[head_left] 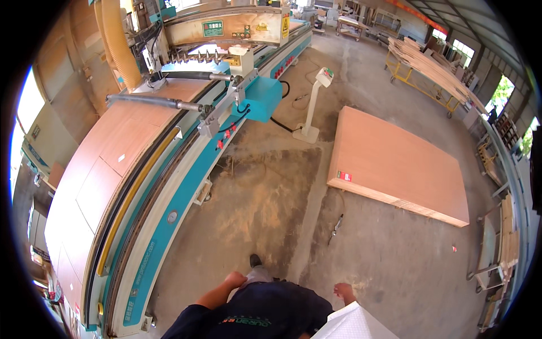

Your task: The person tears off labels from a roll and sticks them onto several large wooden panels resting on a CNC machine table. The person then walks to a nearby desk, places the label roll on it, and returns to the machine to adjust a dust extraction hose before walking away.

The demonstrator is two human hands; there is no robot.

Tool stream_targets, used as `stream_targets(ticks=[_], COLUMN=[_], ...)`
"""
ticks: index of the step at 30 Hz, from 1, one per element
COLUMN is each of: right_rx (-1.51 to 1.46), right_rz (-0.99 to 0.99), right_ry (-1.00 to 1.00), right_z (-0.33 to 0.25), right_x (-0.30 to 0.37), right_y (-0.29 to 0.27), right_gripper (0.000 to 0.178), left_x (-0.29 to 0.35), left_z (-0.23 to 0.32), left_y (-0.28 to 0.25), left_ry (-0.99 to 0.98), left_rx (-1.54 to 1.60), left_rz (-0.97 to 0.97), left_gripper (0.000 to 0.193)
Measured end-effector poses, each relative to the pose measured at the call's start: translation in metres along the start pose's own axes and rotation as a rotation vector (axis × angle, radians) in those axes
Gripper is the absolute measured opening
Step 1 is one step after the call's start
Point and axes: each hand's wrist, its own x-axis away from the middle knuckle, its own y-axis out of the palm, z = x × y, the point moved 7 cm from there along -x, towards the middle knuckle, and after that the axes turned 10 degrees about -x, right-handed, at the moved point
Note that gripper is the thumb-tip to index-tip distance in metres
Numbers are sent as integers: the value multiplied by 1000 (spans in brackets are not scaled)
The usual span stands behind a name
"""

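Note:
My left hand (pixel 235 279) hangs beside my left thigh, nearest to the long CNC router (pixel 189 189) on my left. It is seen from the back, and its fingers are hidden, so whether it grips anything does not show. On the other side of my body, my right hand (pixel 342 290) hangs with loosely bent fingers and nothing visible in them. Just below it, a white, flat-sided object (pixel 357 325) juts in at the bottom edge, apparently apart from the fingers. Reddish-brown boards (pixel 101 181), marked by cut lines, lie on the router's bed.
A low stack of reddish-brown boards (pixel 403 164) stands ahead to the right. An air blow gun (pixel 337 225) with a hose lies on the floor near it. A control pedestal (pixel 311 107) stands beyond. Farther off, a yellow cart (pixel 423 87) carries timber strips. Sawdust covers some floor.

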Motion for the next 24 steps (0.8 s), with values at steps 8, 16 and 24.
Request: stream_targets(ticks=[8,16,24], right_rx=[345,-837,-439], right_rz=[-77,241,119], right_ry=[-197,89,37], right_z=[-148,-227,-294], right_x=[-37,-120,-150], right_y=[-64,-140,-162], right_gripper=[8,28,25], left_x=[-40,-44,-9], left_z=[-39,-133,-184], left_y=[-79,-82,-30], left_ry=[106,-381,-584], left_rx=[-21,606,897], left_rz=[192,-26,106], left_gripper=[22,37,26])
